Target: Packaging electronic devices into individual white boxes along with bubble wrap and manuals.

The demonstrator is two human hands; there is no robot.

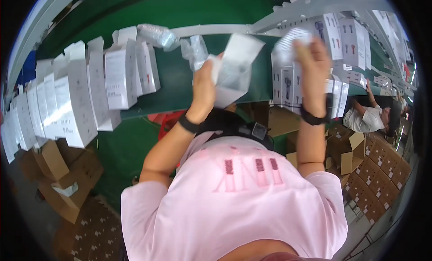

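My left hand (204, 90) grips an open white carton (236, 70) by its left side. The carton's flap stands up, and its inside looks whitish; I cannot make out what is in it. Close by on the green bench lie clear plastic-wrapped items (194, 52), one of them just above my left hand. My right hand (313, 65) is raised over the printed boxes at the right and smeared by motion. Its fingertips overlap a white, finely striped bundle (290, 46) that looks like stacked paper; whether they grip it is unclear.
Upright white cartons (74, 106) with raised flaps line the bench's left side. Printed boxes (285, 83) and a metal frame (310, 11) are at the right. Brown cardboard boxes (378, 171) stack up on the floor. Another person (366, 115) is at the far right.
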